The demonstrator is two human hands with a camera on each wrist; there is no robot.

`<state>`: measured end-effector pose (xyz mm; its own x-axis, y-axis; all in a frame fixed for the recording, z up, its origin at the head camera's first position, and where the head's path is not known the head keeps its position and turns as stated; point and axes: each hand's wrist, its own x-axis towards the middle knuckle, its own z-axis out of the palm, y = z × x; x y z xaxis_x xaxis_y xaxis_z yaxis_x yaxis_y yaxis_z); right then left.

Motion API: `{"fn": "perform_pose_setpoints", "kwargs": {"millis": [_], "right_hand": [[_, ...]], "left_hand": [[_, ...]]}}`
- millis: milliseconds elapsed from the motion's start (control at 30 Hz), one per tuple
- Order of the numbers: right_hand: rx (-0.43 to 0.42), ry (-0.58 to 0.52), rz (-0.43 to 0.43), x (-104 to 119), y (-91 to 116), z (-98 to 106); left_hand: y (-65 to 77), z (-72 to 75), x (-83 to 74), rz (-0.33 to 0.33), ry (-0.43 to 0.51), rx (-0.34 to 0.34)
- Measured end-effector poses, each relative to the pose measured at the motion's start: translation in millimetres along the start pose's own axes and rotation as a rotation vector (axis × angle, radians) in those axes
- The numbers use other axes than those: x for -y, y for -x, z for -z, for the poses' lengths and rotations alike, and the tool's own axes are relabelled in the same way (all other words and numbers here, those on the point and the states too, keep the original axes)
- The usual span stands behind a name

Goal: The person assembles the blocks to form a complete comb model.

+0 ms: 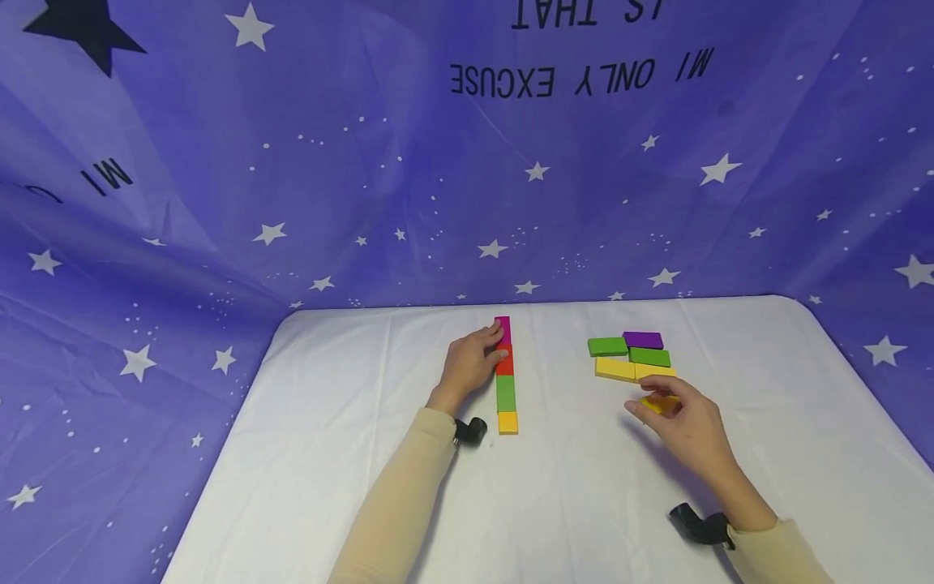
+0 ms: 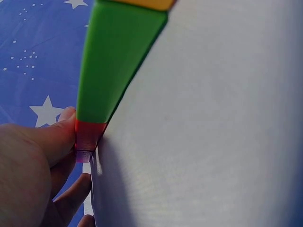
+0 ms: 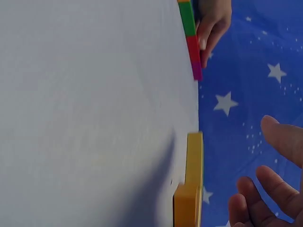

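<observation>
4-block row [image 1: 506, 393] touches left hand [image 1: 467, 363]; right [image 1: 695, 428] apparently hovers.

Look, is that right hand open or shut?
Open: the right hand holds nothing, its thumb apart from fingers in the right wrist view.

In the upper part of the left wrist view, the green block [image 2: 118, 61] looks smooth and satiny, painted wood or plastic, I cannot tell which. The red block [image 2: 89, 134] below it looks just as smooth. Low in the head view, the white cloth cover [image 1: 321, 373] is matt, faintly creased; the star-printed sheet [image 1: 409, 203] filling the top looks like thin, smooth fabric with slight sheen.
</observation>
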<state>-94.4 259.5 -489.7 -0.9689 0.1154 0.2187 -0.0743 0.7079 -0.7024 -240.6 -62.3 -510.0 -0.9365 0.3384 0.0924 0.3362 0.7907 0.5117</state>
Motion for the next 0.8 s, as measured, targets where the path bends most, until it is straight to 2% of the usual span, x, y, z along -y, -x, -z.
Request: {"fn": "perform_pose_setpoints", "kwargs": {"millis": [367,800], "right_hand": [[-0.014,0.069,-0.088,-14,2,14],[0.104,0.071,-0.257,-16,0,7]], "left_hand": [[1.1,0.1,-0.2,-0.013,-0.004,-0.009],[1.5,0.7,-0.2,-0.031,-0.013,-0.024]]}}
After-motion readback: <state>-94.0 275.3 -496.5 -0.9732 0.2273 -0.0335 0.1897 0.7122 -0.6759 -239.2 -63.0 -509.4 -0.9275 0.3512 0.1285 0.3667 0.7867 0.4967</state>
